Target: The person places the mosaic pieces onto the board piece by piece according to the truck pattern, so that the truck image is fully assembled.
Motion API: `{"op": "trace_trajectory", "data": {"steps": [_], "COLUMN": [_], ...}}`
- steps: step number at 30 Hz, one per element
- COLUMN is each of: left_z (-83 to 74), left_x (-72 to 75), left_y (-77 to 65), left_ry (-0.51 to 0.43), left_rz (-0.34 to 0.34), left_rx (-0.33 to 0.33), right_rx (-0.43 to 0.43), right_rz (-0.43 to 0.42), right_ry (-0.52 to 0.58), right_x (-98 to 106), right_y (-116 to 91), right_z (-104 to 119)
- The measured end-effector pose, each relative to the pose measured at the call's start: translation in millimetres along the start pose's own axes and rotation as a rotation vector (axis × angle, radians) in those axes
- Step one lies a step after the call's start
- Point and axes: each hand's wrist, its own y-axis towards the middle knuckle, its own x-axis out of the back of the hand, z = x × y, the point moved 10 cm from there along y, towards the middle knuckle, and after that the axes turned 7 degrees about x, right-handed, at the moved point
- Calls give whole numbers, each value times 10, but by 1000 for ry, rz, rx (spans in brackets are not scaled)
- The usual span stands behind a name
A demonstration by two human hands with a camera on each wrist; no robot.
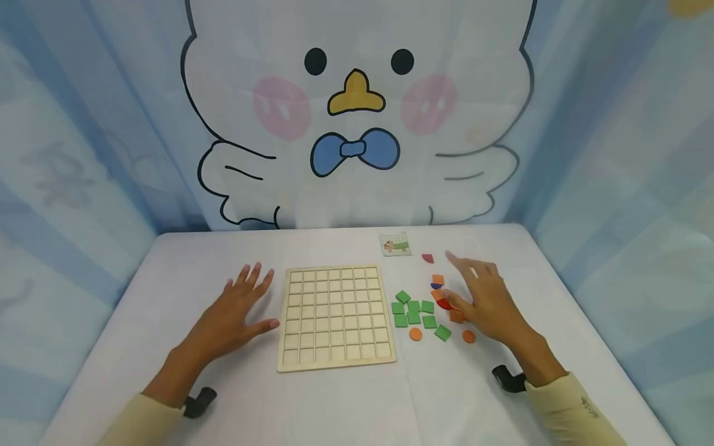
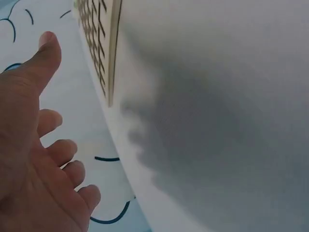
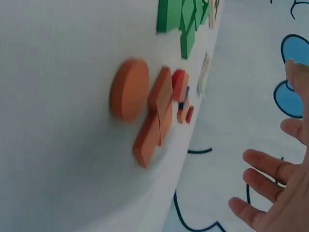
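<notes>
A pale wooden grid board (image 1: 337, 317) lies on the white table, its squares bare. My left hand (image 1: 235, 314) hovers by the board's left side with fingers spread, holding nothing; in the left wrist view the hand (image 2: 43, 159) is above its own shadow. On the other side, my right hand (image 1: 488, 301) is held over loose orange squares (image 1: 456, 316), a red piece (image 1: 444, 304) and a blue piece (image 1: 436, 285), its fingers extended and gripping nothing. Several green squares (image 1: 414, 317) lie between board and right hand. The right wrist view shows an orange disc (image 3: 130, 90) below the hand.
A small picture card (image 1: 396, 244) lies behind the green squares, with a dark pink wedge (image 1: 427, 258) to its right. Two orange discs (image 1: 415, 334) sit nearer the front. A curtain (image 1: 357, 198) with a cartoon figure hangs behind the table.
</notes>
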Motion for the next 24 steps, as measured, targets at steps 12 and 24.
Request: {"op": "trace_trajectory", "data": {"steps": [12,24], "left_z": [-60,-66], "left_x": [-421,-464], "left_y": [17,14], "left_ry": [-163,-145], "left_rz": [173,196], "left_rx": [-84,-67], "right_rx": [-19,-27], "right_rz": [146,237], "right_ry": [210,165], "right_x": [-546,-808], "right_y": [301,420], "right_z": [302,343]}}
